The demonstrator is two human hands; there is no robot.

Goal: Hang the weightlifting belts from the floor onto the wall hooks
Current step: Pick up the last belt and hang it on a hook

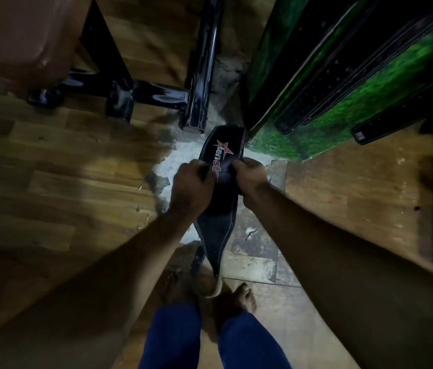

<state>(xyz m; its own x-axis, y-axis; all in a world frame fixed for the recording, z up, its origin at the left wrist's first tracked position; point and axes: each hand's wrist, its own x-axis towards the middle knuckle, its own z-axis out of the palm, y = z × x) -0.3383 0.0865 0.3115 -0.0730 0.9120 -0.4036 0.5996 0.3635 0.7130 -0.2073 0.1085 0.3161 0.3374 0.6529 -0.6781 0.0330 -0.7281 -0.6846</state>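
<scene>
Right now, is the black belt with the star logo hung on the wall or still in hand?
In hand, not hung. Both hands, left and right, grip the belt; its tail droops toward the feet.

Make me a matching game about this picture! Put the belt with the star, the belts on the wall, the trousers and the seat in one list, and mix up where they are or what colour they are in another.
Things:
1. belt with the star
2. belts on the wall
3. trousers
4. seat

Clues:
A. blue
B. held by the left hand and the right hand
C. brown, top left corner
D. hanging against the green wall

Pairs: 1-B, 2-D, 3-A, 4-C
</scene>
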